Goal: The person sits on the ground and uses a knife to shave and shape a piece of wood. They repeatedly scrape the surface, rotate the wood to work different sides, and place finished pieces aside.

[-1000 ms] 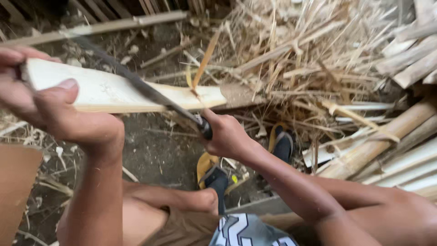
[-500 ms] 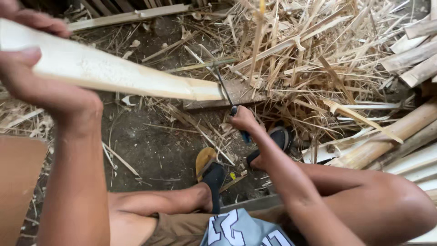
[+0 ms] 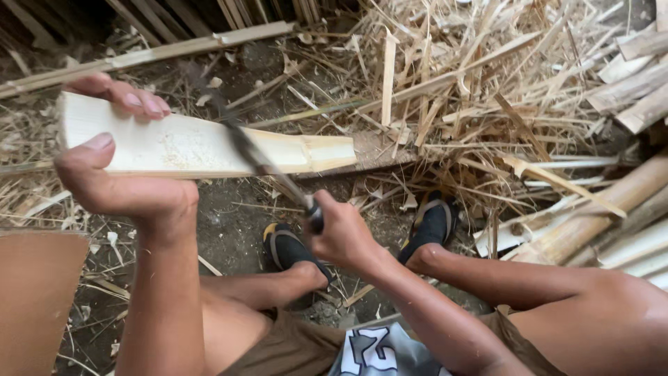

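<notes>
Pale cream bamboo slat (image 3: 202, 145), dark blade (image 3: 261, 161), black-and-yellow sandals (image 3: 289, 247), olive-brown shorts (image 3: 292, 345).

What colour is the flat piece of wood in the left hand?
The bamboo slat is pale cream, almost white, seen in the head view.

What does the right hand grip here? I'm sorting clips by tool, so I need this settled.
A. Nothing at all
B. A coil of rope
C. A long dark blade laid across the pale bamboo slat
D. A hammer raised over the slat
C: the right hand is closed on the handle of a long dark blade that crosses the pale bamboo slat, which the left hand holds.
</notes>
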